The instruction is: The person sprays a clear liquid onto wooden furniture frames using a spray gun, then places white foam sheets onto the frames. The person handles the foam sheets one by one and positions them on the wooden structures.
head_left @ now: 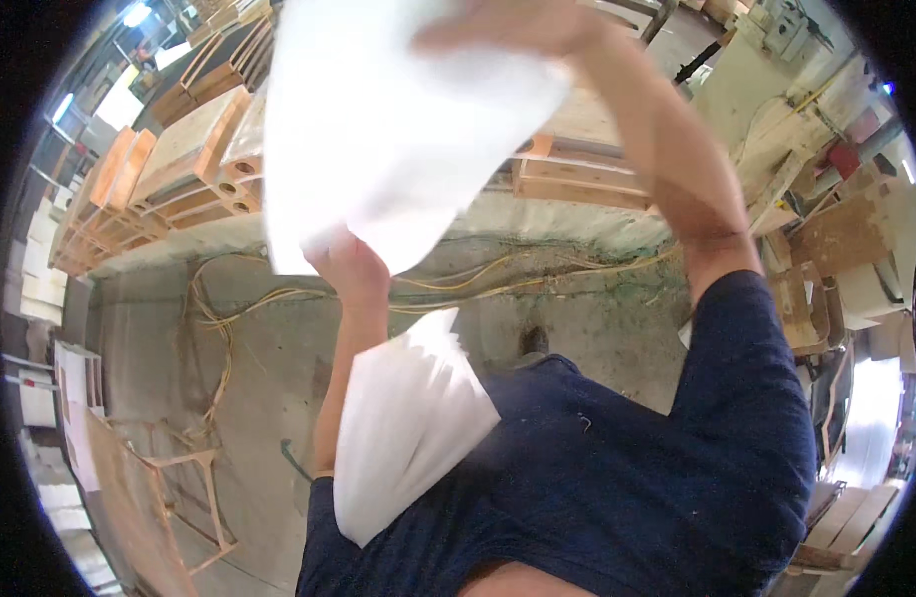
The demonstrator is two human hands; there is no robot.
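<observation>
A large thin white sheet, perhaps foam or paper, is spread out in front of me at the top of the view. Its lower edge is pinched in my left hand, whose fingers are partly hidden by the sheet. Across the sheet's upper right part reaches my right hand, its fingers smeared by motion, so their grip is unclear. Another white piece, gathered into folds, lies between my left forearm and my chest. Whether it joins the big sheet cannot be seen.
Beyond the sheet, wooden frames with round holes line a long low bench. Yellow cables run over the concrete floor. A small wooden frame stands at lower left; boards and cardboard are stacked at right.
</observation>
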